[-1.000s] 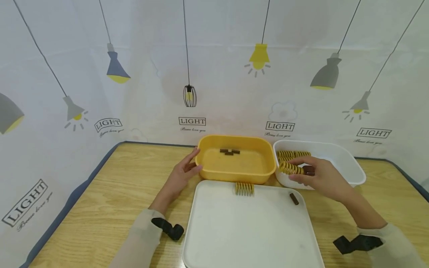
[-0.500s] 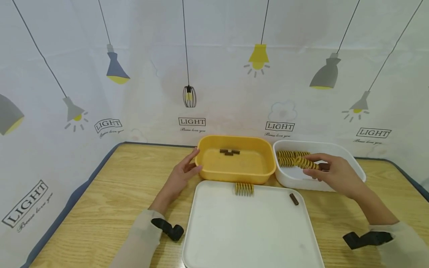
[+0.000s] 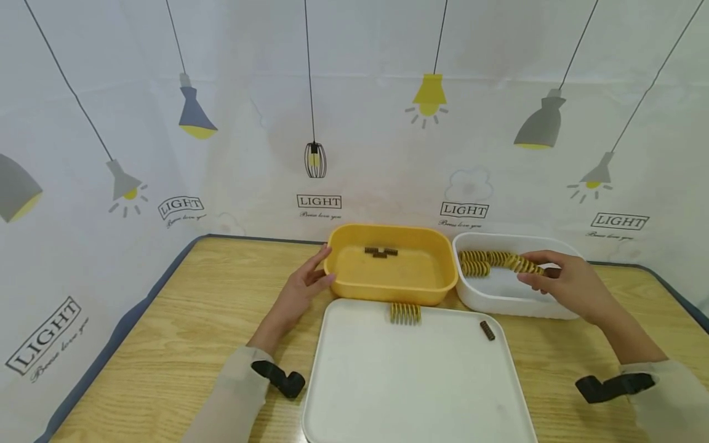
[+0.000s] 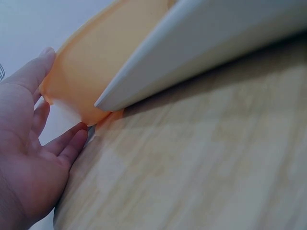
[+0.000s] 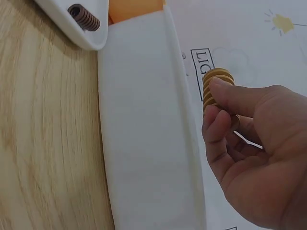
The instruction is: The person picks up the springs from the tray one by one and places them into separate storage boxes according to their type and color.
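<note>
Over the white bin, my right hand pinches a yellow coil spring between thumb and fingers. In the right wrist view the same spring stands out past the fingertips. Several more yellow springs lie at the bin's left end. My left hand rests its fairly straight fingers and thumb against the left end of the yellow bin; the left wrist view shows the fingertips at its outer wall. Small dark springs lie inside that bin.
In front of the bins lies a white tray. One yellow spring sits at its back edge, and a small brown spring near its back right corner. Behind the wooden table hangs a lamp-printed sheet.
My right hand has moved right over the white bin with the yellow spring in its fingers, uncovering the springs at the bin's left end. My left hand has stayed at the yellow bin.
</note>
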Available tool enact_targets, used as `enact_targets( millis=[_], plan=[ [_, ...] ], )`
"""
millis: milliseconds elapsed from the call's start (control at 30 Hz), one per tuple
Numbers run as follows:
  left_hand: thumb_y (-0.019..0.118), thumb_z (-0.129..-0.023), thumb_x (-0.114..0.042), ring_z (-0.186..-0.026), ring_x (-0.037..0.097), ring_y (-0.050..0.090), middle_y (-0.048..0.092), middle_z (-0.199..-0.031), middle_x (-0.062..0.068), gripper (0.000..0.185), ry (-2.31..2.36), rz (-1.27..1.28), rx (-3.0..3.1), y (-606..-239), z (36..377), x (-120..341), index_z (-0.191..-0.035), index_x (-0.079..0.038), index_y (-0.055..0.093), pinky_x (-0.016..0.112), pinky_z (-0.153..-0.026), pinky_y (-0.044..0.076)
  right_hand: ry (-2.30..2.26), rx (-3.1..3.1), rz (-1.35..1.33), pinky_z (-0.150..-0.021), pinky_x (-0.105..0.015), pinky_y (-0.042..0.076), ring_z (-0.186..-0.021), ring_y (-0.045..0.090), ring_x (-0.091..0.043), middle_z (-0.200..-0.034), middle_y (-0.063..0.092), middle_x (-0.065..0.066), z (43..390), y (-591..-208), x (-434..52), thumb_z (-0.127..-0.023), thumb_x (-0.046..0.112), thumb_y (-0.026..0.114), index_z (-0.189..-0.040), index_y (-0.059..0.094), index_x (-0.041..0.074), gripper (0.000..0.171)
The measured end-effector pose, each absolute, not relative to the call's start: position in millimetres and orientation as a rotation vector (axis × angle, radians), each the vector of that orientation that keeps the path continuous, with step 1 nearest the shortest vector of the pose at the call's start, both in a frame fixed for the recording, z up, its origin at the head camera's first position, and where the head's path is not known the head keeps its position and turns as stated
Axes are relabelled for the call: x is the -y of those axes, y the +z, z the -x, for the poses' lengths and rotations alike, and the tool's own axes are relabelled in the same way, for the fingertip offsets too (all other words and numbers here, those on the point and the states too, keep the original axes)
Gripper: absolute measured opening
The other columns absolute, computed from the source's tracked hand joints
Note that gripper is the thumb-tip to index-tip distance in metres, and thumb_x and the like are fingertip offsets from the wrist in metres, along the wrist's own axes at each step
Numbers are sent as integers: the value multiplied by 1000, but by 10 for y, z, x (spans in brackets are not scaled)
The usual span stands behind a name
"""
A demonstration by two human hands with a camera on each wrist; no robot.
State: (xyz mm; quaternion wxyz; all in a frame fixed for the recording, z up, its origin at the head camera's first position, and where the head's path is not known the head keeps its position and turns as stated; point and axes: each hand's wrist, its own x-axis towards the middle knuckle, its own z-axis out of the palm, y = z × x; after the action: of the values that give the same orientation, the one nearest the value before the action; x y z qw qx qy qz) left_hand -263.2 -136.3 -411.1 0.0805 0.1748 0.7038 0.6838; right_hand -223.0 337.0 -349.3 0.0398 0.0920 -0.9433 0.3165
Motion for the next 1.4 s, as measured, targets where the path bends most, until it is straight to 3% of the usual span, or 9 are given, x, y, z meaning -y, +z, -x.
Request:
enact_targets(
  millis=[367,967,1233,1400],
  plan=[
    [59,-96,-14,-133,38,36,16,-158,-5,61,2044,-515,-2107,-4093,2623,1362,-151,-13,31,43,-107,33,943,2953,-236,-60,-31,49,-82,63,-24,-107,65,-14,2411,-3562,-3516,-92,41,63,-132,53,2,58],
    [59,-96,-14,-133,36,37,17,-157,-7,59,2062,-490,-2099,-4107,2625,1362,-149,-17,34,40,-107,35,929,3065,-219,-67,-34,54,-85,64,-22,-117,59,-23,2620,-3716,-3536,-91,38,65,-131,50,-7,62],
    [60,-96,-15,-133,34,37,17,-158,-7,60,2041,-498,-2112,-4108,2622,1363,-150,-17,33,41,-107,34,932,3112,-196,-72,-41,55,-87,64,-24,-127,49,-30,2702,-3728,-3568,-91,39,65,-133,49,-8,65],
    [60,-96,-16,-132,34,38,17,-158,-7,59,2044,-504,-2115,-4105,2629,1368,-149,-18,34,41,-107,34,947,3138,-178,-71,-38,55,-87,64,-22,-127,51,-29,2769,-3777,-3614,-89,40,67,-132,49,-9,68]
  ],
)
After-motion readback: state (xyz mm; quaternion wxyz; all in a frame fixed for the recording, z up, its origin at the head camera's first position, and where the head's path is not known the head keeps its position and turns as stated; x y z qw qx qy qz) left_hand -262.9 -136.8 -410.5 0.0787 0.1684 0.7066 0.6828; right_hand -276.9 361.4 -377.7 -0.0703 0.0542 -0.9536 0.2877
